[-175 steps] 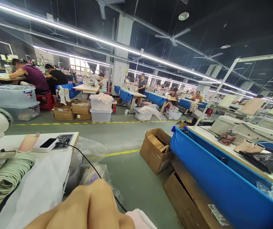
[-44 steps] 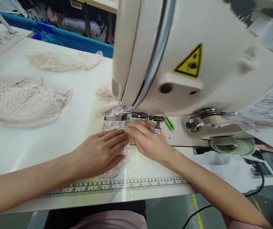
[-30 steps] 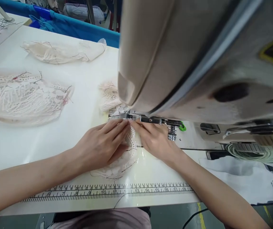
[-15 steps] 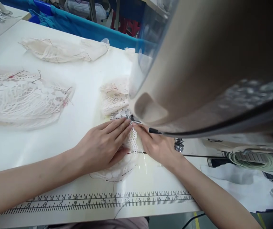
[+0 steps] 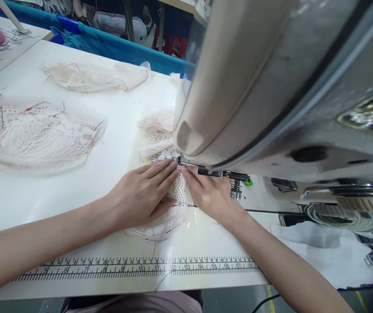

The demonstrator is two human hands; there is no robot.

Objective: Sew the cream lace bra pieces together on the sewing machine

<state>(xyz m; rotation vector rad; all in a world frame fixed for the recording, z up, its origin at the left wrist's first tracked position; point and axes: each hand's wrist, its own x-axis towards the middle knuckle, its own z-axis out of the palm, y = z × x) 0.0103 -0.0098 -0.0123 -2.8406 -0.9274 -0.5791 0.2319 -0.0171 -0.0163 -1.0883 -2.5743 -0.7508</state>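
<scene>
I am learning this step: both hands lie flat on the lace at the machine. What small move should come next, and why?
Probably slide the lace piece slightly forward under the presser foot, both hands together. The left hand and right hand press it flat, fingertips at the foot, and most of the lace lies on their near side.

White lace piece (image 5: 173, 217) — flat on the table, scalloped edge, under the machine head.

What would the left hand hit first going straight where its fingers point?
The left hand, flat on the lace piece, points up-right. First in line is probably the metal presser foot under the sewing machine head, almost at its fingertips; depth is unclear.
</scene>
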